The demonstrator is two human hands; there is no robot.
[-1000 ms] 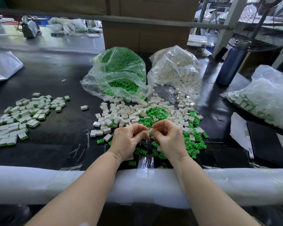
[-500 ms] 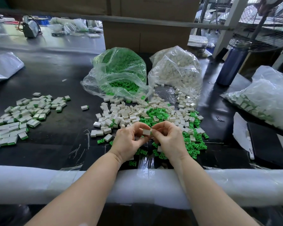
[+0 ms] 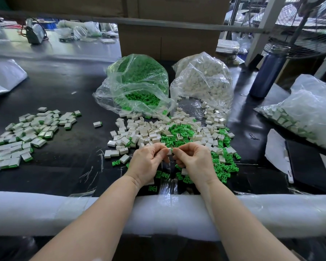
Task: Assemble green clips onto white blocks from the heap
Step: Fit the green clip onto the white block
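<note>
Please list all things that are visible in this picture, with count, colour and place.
white block: one, white, pinched between both hands
heap: one, white blocks and green clips mixed, centre
finished pieces: many, white and green, left
clip bag: one, clear, behind heap
block bag: one, clear, right of clip bag
third bag: one, clear, far right
bottle: one, dark blue, right rear
left hand: pinches the block
right hand: pinches the block

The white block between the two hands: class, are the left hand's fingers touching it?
Touching. The head view shows the left hand pinching the white block at its fingertips, with no gap visible.
</note>
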